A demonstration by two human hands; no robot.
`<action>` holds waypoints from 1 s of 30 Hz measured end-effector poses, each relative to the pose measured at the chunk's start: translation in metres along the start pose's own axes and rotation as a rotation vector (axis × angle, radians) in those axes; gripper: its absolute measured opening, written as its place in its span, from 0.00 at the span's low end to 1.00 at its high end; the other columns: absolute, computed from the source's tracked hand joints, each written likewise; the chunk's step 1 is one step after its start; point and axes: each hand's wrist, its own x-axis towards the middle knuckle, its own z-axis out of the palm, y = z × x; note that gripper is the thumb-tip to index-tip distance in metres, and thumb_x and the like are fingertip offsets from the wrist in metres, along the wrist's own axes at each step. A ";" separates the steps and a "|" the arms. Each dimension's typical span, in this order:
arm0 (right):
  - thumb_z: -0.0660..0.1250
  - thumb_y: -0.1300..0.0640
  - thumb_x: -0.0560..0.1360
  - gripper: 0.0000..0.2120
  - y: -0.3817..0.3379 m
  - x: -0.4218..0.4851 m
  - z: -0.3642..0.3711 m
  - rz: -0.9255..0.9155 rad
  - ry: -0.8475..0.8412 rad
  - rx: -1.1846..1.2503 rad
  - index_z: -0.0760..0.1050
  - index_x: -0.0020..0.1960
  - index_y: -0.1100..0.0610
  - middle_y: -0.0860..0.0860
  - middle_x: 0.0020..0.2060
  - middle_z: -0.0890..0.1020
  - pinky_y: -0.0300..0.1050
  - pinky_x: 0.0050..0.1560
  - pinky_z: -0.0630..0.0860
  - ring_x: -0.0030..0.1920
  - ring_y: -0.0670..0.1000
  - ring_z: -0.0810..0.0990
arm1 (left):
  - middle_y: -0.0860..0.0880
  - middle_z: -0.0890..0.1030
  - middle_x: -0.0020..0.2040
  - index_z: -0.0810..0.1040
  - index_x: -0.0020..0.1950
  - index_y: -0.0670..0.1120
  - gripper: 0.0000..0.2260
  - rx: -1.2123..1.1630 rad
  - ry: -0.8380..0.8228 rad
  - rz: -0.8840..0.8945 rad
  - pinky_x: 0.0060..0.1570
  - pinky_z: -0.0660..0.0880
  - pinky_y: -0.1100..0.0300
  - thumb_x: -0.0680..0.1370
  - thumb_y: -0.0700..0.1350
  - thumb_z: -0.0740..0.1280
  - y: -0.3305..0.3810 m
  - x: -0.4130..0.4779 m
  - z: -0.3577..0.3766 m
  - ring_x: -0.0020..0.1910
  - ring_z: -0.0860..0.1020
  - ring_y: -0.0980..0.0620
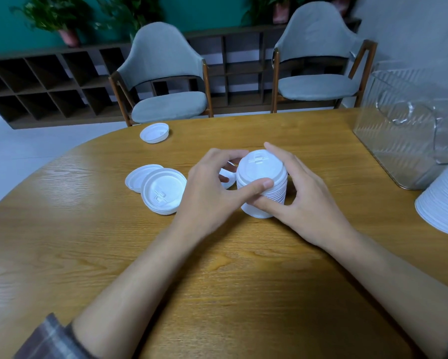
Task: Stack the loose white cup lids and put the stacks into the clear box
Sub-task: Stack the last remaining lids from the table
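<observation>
at table (217,281) middle, lid stack (263,167) upright, tops up; left hand (212,187), right hand (303,200) grip clamped round it.

A tall stack of white lids (263,177) stands upright at centre, dome up. At its 9 o'clock lie 2 overlapping loose lids (163,190); at 11 o'clock, 1 lone lid (154,132), rim up. The ribbed clear box (399,141) stands at 2 o'clock.

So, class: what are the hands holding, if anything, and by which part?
The stack of white cup lids, gripped by its sides: left hand on the left, right hand on the right.
</observation>
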 end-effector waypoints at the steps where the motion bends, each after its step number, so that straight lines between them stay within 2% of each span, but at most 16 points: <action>1: 0.75 0.35 0.71 0.43 0.000 0.000 0.000 -0.002 0.003 -0.007 0.61 0.81 0.40 0.34 0.71 0.70 0.20 0.62 0.60 0.68 0.29 0.66 | 0.57 0.82 0.56 0.84 0.62 0.54 0.23 0.005 -0.002 0.003 0.52 0.77 0.66 0.70 0.58 0.81 0.000 0.000 0.000 0.56 0.81 0.58; 6: 0.76 0.37 0.70 0.44 -0.001 -0.001 0.000 -0.007 0.036 -0.018 0.62 0.81 0.44 0.32 0.68 0.69 0.19 0.62 0.59 0.65 0.23 0.64 | 0.56 0.82 0.56 0.84 0.63 0.53 0.23 0.006 0.017 0.012 0.52 0.78 0.64 0.71 0.58 0.81 -0.001 0.000 0.001 0.56 0.81 0.57; 10: 0.75 0.36 0.71 0.45 0.000 -0.001 0.002 0.002 0.031 -0.018 0.61 0.82 0.43 0.32 0.68 0.69 0.19 0.62 0.59 0.65 0.23 0.63 | 0.56 0.82 0.55 0.84 0.62 0.52 0.22 0.025 0.048 0.020 0.51 0.79 0.63 0.71 0.58 0.81 0.000 -0.002 0.003 0.55 0.81 0.57; 15: 0.76 0.41 0.72 0.44 0.000 0.000 0.003 0.014 0.026 -0.054 0.60 0.82 0.45 0.38 0.72 0.71 0.22 0.64 0.61 0.67 0.33 0.65 | 0.57 0.84 0.56 0.84 0.62 0.50 0.21 0.030 0.076 0.039 0.53 0.79 0.64 0.72 0.56 0.81 0.002 -0.004 0.006 0.55 0.82 0.58; 18: 0.77 0.43 0.72 0.45 -0.002 0.001 0.003 0.016 0.034 -0.067 0.61 0.83 0.47 0.40 0.70 0.72 0.28 0.65 0.65 0.67 0.35 0.67 | 0.58 0.85 0.56 0.84 0.63 0.50 0.22 -0.032 0.054 -0.006 0.57 0.79 0.64 0.72 0.55 0.81 0.002 -0.004 0.007 0.57 0.83 0.60; 22: 0.78 0.46 0.71 0.45 -0.001 0.001 0.004 0.008 0.064 -0.065 0.63 0.82 0.52 0.43 0.73 0.71 0.42 0.70 0.72 0.70 0.38 0.68 | 0.58 0.85 0.57 0.83 0.65 0.50 0.23 -0.035 0.054 0.007 0.57 0.77 0.68 0.72 0.55 0.81 0.002 -0.005 0.009 0.58 0.82 0.61; 24: 0.78 0.45 0.71 0.45 -0.001 0.001 0.003 0.010 0.062 -0.066 0.62 0.82 0.51 0.43 0.73 0.72 0.40 0.68 0.73 0.69 0.38 0.69 | 0.58 0.84 0.58 0.83 0.66 0.50 0.25 -0.028 0.056 0.012 0.57 0.77 0.68 0.72 0.57 0.80 0.001 -0.005 0.010 0.59 0.81 0.61; 27: 0.77 0.45 0.72 0.46 0.000 0.000 0.003 -0.009 0.033 -0.075 0.57 0.84 0.46 0.41 0.70 0.72 0.30 0.62 0.68 0.66 0.38 0.69 | 0.58 0.83 0.58 0.83 0.66 0.50 0.25 -0.036 0.044 0.002 0.57 0.77 0.68 0.71 0.56 0.81 0.000 -0.004 0.010 0.58 0.81 0.60; 30: 0.78 0.47 0.73 0.43 0.002 0.000 0.004 -0.041 0.045 -0.074 0.61 0.83 0.49 0.44 0.71 0.72 0.28 0.64 0.67 0.67 0.37 0.69 | 0.57 0.83 0.58 0.83 0.65 0.50 0.24 -0.043 0.035 -0.004 0.57 0.77 0.67 0.72 0.55 0.81 0.000 -0.003 0.009 0.58 0.82 0.60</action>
